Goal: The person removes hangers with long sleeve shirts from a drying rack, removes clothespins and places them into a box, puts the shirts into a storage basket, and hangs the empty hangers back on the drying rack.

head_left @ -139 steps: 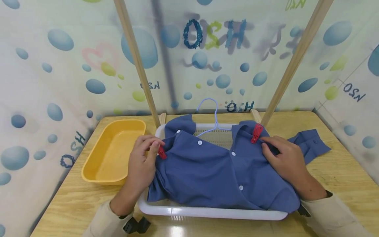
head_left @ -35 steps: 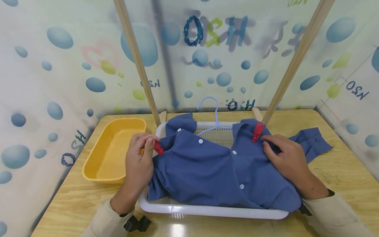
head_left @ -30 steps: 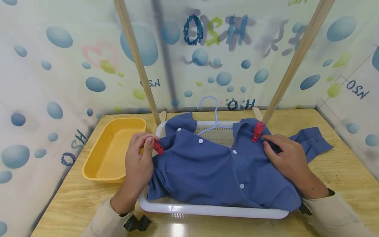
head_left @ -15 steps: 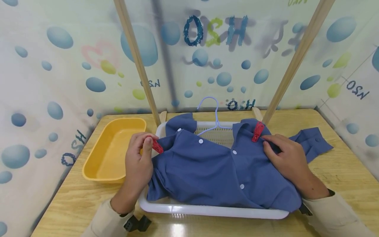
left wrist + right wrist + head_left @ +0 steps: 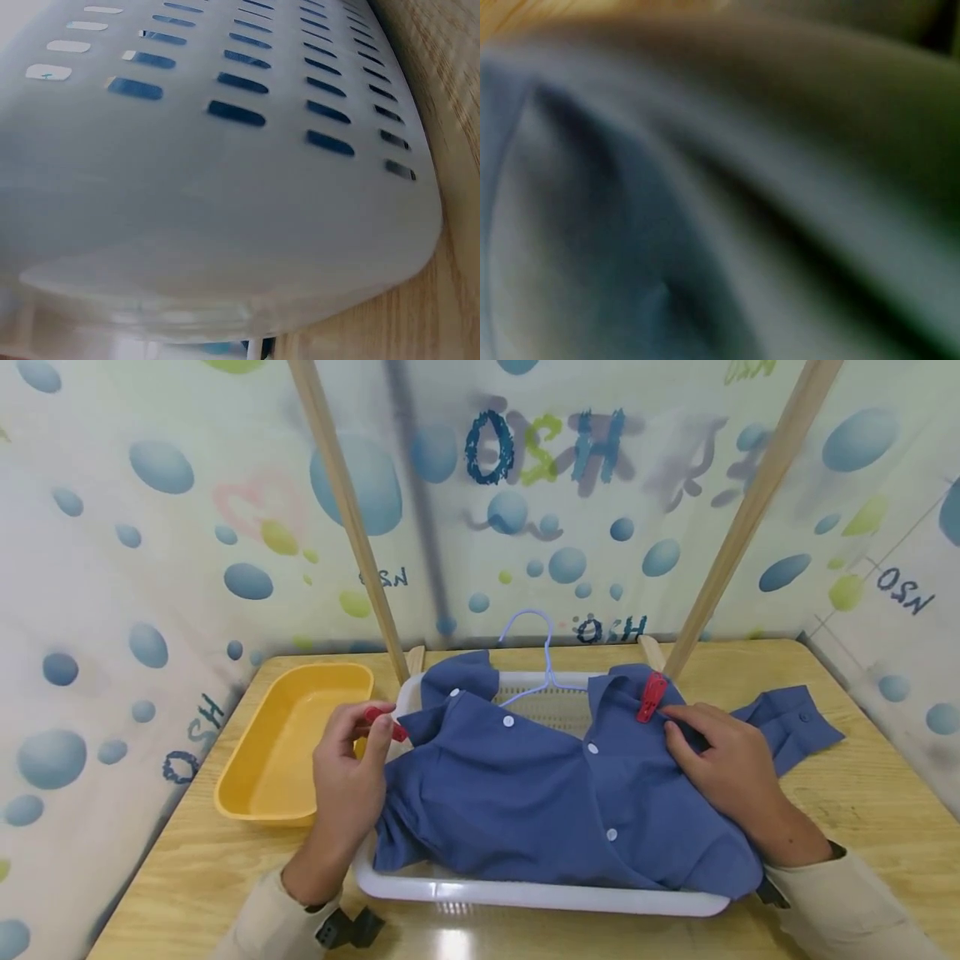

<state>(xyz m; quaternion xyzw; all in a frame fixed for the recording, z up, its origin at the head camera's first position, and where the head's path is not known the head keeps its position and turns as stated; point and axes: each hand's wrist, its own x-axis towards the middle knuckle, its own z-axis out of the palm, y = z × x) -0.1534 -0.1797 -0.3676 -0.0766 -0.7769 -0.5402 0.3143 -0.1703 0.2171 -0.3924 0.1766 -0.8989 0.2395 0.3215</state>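
A blue button-up shirt lies on a white perforated basket, with a light-blue hanger at its collar. My left hand pinches a red clothespin between thumb and fingers at the shirt's left shoulder, the clothespin's tip right by the fabric edge. With thumb and forefinger my right hand pinches the shirt at the other shoulder, just beside a second red clothespin clipped there. The left wrist view shows only the basket's slotted wall; the right wrist view is blurred fabric.
A yellow tub stands left of the basket on the wooden table. Two wooden poles rise behind the basket. A shirt cuff hangs out past the basket's right side.
My left hand has shifted slightly left, and its clothespin has moved from overlapping the shirt's shoulder to the fabric's edge. The right hand has stayed in place.
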